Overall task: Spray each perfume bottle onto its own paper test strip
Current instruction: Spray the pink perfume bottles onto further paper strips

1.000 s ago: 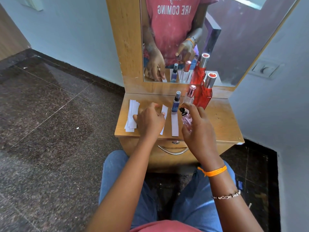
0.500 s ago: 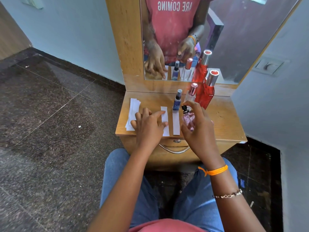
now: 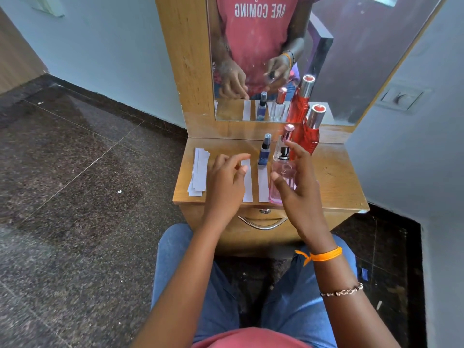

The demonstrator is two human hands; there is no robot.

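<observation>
Bottle of pink perfume point(image 3: 282, 182) stood nearly upright in the right hand point(image 3: 298, 189), thumb and fingers wrapped round its body, forefinger raised beside the black nozzle. Its long axis ran vertical; the two laid-out test strips point(image 3: 247, 183) ran lengthwise toward the mirror point(image 3: 351, 59), just left of the bottle. The left hand point(image 3: 226, 182), nearer the strips, hovered over them, fingers loosely curled and grasping nothing. Behind the bottle stood a blue bottle point(image 3: 264, 153), a clear bottle point(image 3: 286, 136) and a red bottle point(image 3: 310, 131). Farther left lay spare strips point(image 3: 199, 172) on the wooden dresser top point(image 3: 336, 182), dark stone floor point(image 3: 75, 172) around.
</observation>
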